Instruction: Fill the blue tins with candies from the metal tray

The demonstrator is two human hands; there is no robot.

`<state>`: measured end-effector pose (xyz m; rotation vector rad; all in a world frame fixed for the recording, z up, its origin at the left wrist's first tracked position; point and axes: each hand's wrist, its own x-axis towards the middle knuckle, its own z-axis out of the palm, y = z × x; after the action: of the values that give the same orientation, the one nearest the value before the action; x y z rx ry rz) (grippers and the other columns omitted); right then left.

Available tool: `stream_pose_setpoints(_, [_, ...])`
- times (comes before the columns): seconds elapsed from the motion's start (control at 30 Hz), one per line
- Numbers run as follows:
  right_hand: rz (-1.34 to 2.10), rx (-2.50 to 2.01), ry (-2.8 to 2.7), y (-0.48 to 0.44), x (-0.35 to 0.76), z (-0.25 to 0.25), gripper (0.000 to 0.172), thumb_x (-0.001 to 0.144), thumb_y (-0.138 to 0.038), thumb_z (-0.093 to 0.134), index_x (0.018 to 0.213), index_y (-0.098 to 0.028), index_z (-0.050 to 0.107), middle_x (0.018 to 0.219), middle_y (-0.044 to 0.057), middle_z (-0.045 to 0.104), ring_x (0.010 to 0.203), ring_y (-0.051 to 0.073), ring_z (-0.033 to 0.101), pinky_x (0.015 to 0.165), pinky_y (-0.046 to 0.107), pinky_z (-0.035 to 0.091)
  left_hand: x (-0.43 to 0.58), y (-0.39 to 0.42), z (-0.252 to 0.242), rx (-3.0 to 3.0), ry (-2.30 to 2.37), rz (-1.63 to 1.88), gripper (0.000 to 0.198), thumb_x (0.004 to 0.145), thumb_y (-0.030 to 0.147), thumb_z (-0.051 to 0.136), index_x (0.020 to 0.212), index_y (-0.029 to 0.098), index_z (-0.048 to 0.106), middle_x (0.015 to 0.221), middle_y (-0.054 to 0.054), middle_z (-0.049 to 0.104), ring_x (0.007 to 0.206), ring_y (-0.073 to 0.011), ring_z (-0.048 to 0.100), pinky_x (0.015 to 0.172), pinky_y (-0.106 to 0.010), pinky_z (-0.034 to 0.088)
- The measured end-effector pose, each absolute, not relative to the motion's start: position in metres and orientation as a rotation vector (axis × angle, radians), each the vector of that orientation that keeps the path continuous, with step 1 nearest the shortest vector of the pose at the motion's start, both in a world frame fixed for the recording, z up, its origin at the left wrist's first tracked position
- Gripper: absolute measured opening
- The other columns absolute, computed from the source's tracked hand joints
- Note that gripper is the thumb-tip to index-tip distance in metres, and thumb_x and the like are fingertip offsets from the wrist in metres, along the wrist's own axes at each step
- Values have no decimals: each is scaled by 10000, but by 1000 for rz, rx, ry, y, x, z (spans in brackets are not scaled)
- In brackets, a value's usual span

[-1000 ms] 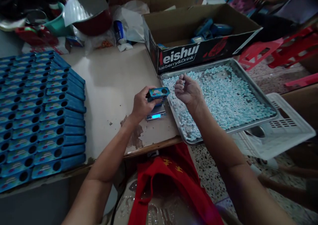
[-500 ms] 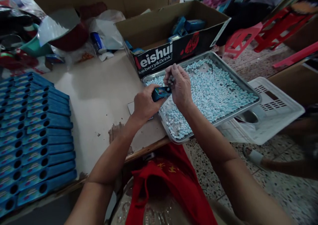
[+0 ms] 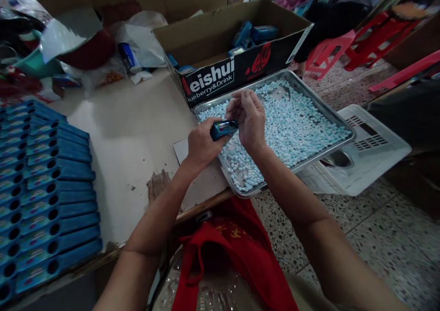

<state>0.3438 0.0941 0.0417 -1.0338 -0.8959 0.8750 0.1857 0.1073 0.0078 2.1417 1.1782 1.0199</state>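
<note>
My left hand [image 3: 204, 141] is closed around a small blue box [image 3: 224, 128], tilted over the near left side of a metal tray. At the box's dark open end is my right hand [image 3: 250, 118], cupped with curled fingers loosely apart; no pellets show in it. Small pale blue and white candy-like pellets [image 3: 295, 128] cover most of the metal tray [image 3: 254, 193]. On the left of the table stand stacked rows of similar blue boxes [image 3: 68, 196], each with a round dark hole at its near end.
Behind the tray stands a cardboard carton [image 3: 209, 79] with a few blue boxes inside. A white plastic basket [image 3: 374, 141] sits beneath the tray's right side. A blue can [image 3: 129, 57], bags and bowls crowd the table's back left. Red stools [image 3: 330, 54] and another person are beyond.
The pellets that showed in my right hand are no longer visible there. Both hands stay at the box's open end. The view has shifted slightly; a foot at the right has left it.
</note>
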Motion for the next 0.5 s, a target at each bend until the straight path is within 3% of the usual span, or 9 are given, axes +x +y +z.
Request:
stream_pose_setpoints(0.1, [804, -990, -860, 101, 374, 42, 566, 1056, -886, 645, 1053, -321, 676, 904, 15, 680, 769, 206, 659, 717, 359, 582, 166, 111, 5, 2014, 1165, 1117, 455, 811, 266, 1009, 1207, 268, 786, 1077, -6, 850, 916, -229, 792, 852, -327, 640])
stream_pose_setpoints(0.3, [729, -1542, -1433, 65, 482, 11, 513, 943, -753, 902, 1008, -263, 768, 971, 62, 741, 877, 242, 691, 801, 403, 591, 89, 118, -6, 1748, 1260, 1335, 466, 724, 293, 1025, 1076, 256, 720, 966, 28, 753, 850, -183, 732, 759, -259, 615])
stream_pose_setpoints(0.4, [543, -1901, -1781, 32, 507, -16, 529, 936, -669, 949, 1241, -251, 838, 1197, 152, 781, 1084, 371, 735, 938, 534, 639, 68, 118, -20, 1672, 1276, 1321, 495, 700, 351, 1049, 1044, 256, 706, 948, 27, 728, 837, -181, 718, 749, -266, 622])
stream_pose_setpoints(0.5, [341, -2041, -2015, 11, 503, -34, 691, 991, -630, 922, 1551, -261, 759, 1448, 208, 739, 1345, 490, 683, 1119, 652, 618, 65, 116, -32, 1636, 1254, 1303, 527, 679, 445, 1067, 1030, 258, 721, 938, 26, 725, 834, -181, 713, 738, -267, 611])
